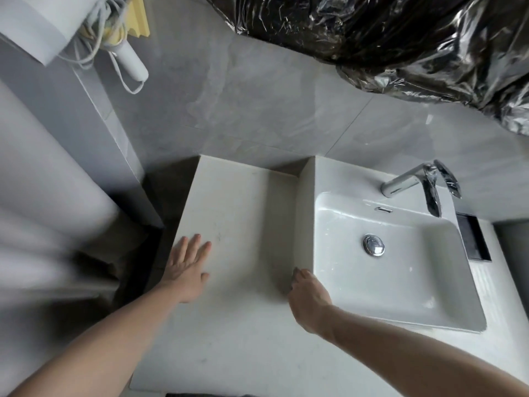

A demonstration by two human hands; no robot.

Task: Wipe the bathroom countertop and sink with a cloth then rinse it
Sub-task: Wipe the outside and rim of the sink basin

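A: How are the 2 hands placed?

B: The left hand is laid flat and spread wide on the near left of the countertop, palm down, nothing gripped. The right hand is curled loosely at the near left corner of the sink, fingertips turned down against its outer wall; whether anything is pinched there cannot be told.

A: And the cloth?

B: No cloth is seen in either hand.

A: How are the surfaces described?

B: The countertop is a matte, off-white slab with faint grey smudges. To its right, a glossy white rectangular basin is raised above it, with a round chrome drain plug at the centre. At the far right, a chrome faucet is partly wrapped in crinkled plastic film.
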